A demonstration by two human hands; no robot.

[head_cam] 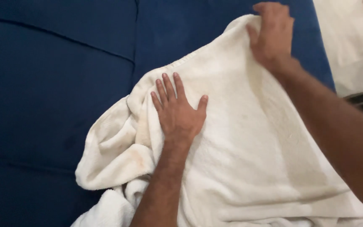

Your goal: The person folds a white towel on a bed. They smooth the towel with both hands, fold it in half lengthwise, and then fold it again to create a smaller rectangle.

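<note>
White towel (pixel 248 138) spread over blue sofa (pixel 55 84), long axis running from near right edge up toward far seat seam; left part bunched near front edge. Left hand (pixel 177 111) flat on towel middle, fingers apart, pressing, gripping nothing. Right hand (pixel 272 35) at far towel corner, fingers curled, pinching cloth edge; nearer that corner than left hand. Pale cloth (pixel 349 38) at right.

I see soft, even, fairly dim indoor light with faint shadows, no glare, and motion blur smearing my right hand (pixel 272 35).
</note>
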